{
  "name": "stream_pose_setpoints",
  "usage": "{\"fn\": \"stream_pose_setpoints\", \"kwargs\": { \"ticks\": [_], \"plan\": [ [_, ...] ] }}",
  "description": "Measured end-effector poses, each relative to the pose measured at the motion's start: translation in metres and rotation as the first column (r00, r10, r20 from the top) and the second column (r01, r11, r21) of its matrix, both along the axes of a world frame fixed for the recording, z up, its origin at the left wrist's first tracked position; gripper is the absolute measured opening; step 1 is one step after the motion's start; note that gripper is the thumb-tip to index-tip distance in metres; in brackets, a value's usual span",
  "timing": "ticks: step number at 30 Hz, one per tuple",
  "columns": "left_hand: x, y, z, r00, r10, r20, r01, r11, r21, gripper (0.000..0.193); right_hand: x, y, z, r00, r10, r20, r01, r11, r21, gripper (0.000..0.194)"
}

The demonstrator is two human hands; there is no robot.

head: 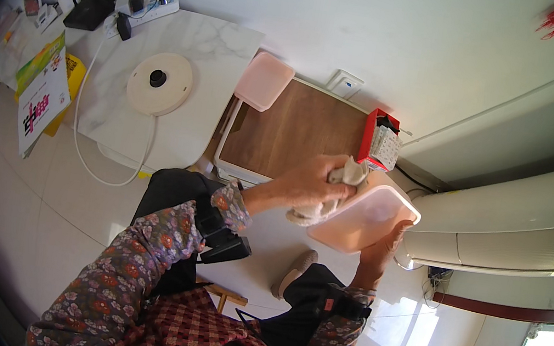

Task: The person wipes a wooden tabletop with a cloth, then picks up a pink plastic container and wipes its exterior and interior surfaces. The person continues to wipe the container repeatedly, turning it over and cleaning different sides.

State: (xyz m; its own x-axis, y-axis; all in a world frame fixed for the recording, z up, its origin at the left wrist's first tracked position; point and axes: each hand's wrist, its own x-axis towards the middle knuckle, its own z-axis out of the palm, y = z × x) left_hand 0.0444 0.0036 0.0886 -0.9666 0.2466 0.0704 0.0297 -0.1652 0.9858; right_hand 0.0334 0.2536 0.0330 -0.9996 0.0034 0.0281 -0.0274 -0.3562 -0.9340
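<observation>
My left hand (pixel 310 181) grips a crumpled off-white cloth (pixel 349 176) and holds it against the outer side of a pink plastic container (pixel 364 221). The container is tilted, with its pale rim (pixel 395 193) toward the upper right. My right hand (pixel 385 245) has hold of its lower right side, thumb near the rim. Some of the cloth hangs below my left palm. A flat pink piece like a lid (pixel 265 81) lies at the left back corner of a low brown-topped cabinet (pixel 300 128).
Left of the cabinet, a marble-pattern table (pixel 208 55) bears a round corded kettle base (pixel 170 95), a black router (pixel 90 11), a power strip (pixel 156 12) and printed leaflets (pixel 43 100). A red box (pixel 369 133) holds small packets. A tall white appliance (pixel 508 207) stands at right.
</observation>
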Motion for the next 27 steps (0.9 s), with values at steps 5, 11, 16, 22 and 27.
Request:
{"fn": "stream_pose_setpoints", "kwargs": {
  "ticks": [5, 11, 16, 22, 27],
  "plan": [
    [0.005, 0.007, -0.011, 0.997, -0.064, 0.032, 0.068, 0.99, -0.126, 0.018, -0.003, 0.002, 0.007, 0.995, -0.085, 0.048, 0.092, 0.98, -0.174, 0.087],
    [-0.001, 0.003, -0.017, 0.992, -0.096, 0.077, 0.107, 0.982, -0.158, 0.02, -0.004, -0.003, 0.014, 0.998, -0.057, -0.02, 0.051, 0.973, -0.224, 0.091],
    [-0.004, 0.009, -0.029, 0.997, -0.035, 0.068, 0.038, 0.998, -0.05, 0.018, -0.006, -0.001, 0.01, 0.999, -0.042, -0.02, 0.034, 0.942, -0.333, 0.086],
    [0.0, 0.03, -0.043, 0.964, 0.206, 0.168, -0.235, 0.955, 0.181, 0.025, -0.005, -0.008, -0.001, 0.998, -0.05, -0.036, 0.033, 0.931, -0.363, 0.087],
    [0.008, 0.049, -0.056, 0.922, 0.284, 0.262, -0.366, 0.858, 0.359, 0.023, -0.001, -0.023, -0.008, 0.99, -0.115, -0.084, 0.09, 0.962, -0.258, 0.09]
  ]
}}
